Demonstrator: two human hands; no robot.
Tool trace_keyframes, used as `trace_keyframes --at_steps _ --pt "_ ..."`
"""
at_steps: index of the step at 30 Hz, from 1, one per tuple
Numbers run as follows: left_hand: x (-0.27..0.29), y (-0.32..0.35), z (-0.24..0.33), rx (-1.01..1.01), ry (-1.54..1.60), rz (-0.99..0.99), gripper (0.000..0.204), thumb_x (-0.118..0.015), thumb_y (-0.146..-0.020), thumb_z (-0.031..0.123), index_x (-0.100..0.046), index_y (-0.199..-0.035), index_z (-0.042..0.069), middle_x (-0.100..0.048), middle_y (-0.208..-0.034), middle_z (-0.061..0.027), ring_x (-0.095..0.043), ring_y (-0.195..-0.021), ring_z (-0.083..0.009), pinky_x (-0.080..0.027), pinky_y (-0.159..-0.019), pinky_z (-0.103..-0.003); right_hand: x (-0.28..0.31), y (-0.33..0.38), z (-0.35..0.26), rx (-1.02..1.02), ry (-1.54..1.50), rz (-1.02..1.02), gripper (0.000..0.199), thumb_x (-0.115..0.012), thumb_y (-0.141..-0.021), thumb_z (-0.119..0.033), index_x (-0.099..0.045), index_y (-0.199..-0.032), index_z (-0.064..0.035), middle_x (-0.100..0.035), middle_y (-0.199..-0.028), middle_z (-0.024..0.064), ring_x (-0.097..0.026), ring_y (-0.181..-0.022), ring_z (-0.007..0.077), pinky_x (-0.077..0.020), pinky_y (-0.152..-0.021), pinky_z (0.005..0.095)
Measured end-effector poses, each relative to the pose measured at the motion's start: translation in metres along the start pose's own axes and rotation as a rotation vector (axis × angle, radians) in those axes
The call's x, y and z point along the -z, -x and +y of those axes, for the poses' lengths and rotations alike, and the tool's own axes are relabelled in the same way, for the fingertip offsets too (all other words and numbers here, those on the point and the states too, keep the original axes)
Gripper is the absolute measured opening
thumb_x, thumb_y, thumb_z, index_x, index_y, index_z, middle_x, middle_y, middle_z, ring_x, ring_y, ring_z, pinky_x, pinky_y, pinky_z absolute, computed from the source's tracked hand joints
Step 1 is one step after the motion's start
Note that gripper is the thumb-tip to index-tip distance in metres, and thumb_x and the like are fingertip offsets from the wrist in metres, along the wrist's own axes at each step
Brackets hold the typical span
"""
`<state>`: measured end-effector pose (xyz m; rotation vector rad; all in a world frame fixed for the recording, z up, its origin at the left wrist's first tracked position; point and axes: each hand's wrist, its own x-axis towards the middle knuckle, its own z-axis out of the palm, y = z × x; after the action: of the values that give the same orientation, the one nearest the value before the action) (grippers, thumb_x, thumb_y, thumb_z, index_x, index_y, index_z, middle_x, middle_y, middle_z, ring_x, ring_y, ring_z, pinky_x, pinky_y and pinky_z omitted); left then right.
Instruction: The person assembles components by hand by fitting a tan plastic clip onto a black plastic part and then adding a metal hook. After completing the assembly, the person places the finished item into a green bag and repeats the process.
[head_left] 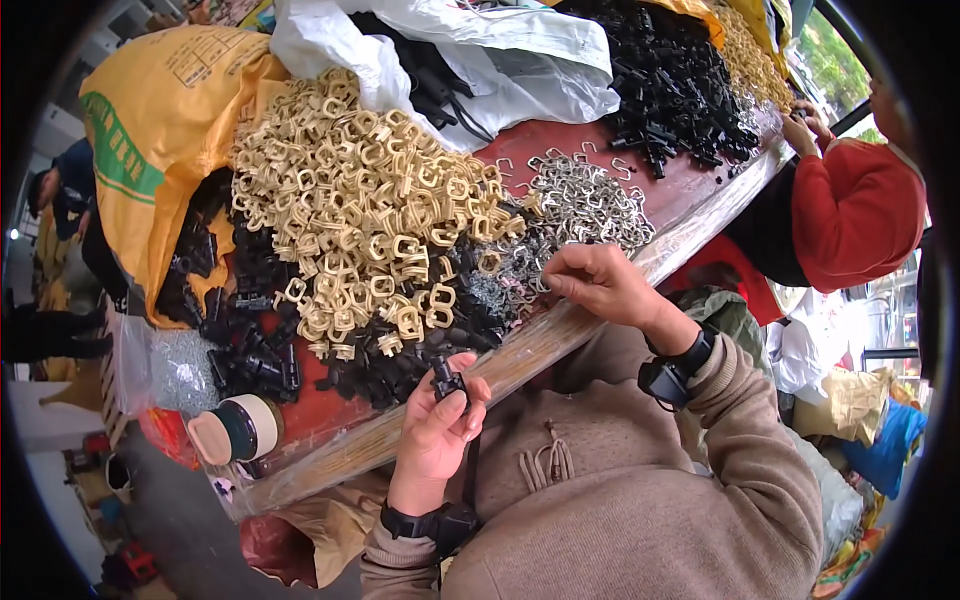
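My left hand is closed around a small black plastic fitting, which stands up between thumb and fingers above the table's wooden edge. My right hand is curled in a pinch over the near side of a heap of shiny metal clips. Whatever sits between its fingertips, if anything, is hidden. Small metal pieces lie just left of that hand. Beyond my left hand spread loose black plastic parts. A large pile of cream plastic rings rises behind them.
A yellow woven sack slumps at the left, a white sack at the back. More black parts heap at the far right. A lidded jar stands near the left corner. At right, a person in red works at the table.
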<state>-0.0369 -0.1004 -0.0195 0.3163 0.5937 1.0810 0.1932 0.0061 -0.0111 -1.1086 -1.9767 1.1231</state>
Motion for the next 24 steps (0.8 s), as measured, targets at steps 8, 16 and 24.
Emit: trace_keyframes --at_steps 8,16,24 --pt "0.002 -0.003 -0.003 0.026 -0.018 0.013 0.04 -0.054 -0.074 0.006 -0.04 -0.111 0.0 -0.053 -0.085 -0.0116 -0.047 -0.06 -0.0105 -0.035 -0.048 -0.018 -0.014 -0.004 0.005 0.32 0.447 0.078 0.008 -0.056 -0.068 -0.005 -0.054 -0.075 -0.0034 -0.048 -0.07 0.0092 -0.051 -0.058 0.027 -0.0422 -0.051 0.0317" --pt "-0.002 -0.003 -0.005 0.037 -0.019 0.017 0.038 -0.051 -0.075 0.004 -0.039 -0.111 0.0 -0.052 -0.087 -0.0108 -0.048 -0.061 -0.0106 -0.036 -0.048 -0.018 -0.026 -0.007 0.008 0.224 0.614 -0.042 0.008 -0.052 -0.07 -0.008 -0.045 -0.071 -0.0039 -0.043 -0.067 0.01 -0.049 -0.056 0.0285 -0.0406 -0.049 0.0372" --pt "-0.005 -0.003 -0.007 0.055 -0.043 0.04 0.036 -0.05 -0.076 0.004 -0.04 -0.111 0.002 -0.052 -0.086 -0.0102 -0.048 -0.061 -0.0105 -0.036 -0.048 -0.018 -0.022 -0.008 0.009 0.225 0.737 -0.16 0.01 -0.048 -0.069 -0.007 -0.041 -0.075 -0.0026 -0.042 -0.073 0.0114 -0.05 -0.057 0.0288 -0.0417 -0.049 0.0364"
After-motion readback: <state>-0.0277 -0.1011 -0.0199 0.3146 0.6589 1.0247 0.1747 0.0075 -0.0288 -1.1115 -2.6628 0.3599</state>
